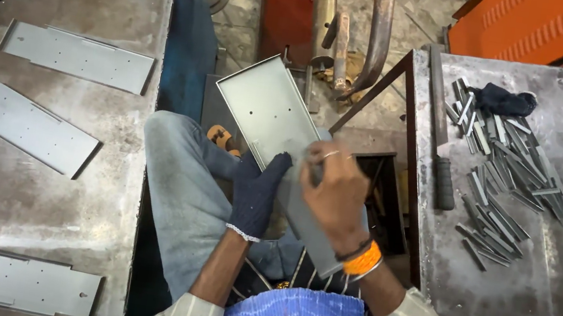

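Seated worker grips long grey sheet-metal panel (270,112) over lap w/ gloved left hand (256,191) & bare right hand (334,192), long axis running from near-right to far-left, betw. two steel tables (558,296).

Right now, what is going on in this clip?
A seated person holds a long sheet-metal tray over their lap, the gloved left hand under its near part and the bare right hand pinching its edge. Three similar flat panels lie on the table to the left; a pile of small metal strips sits on the right-hand table.
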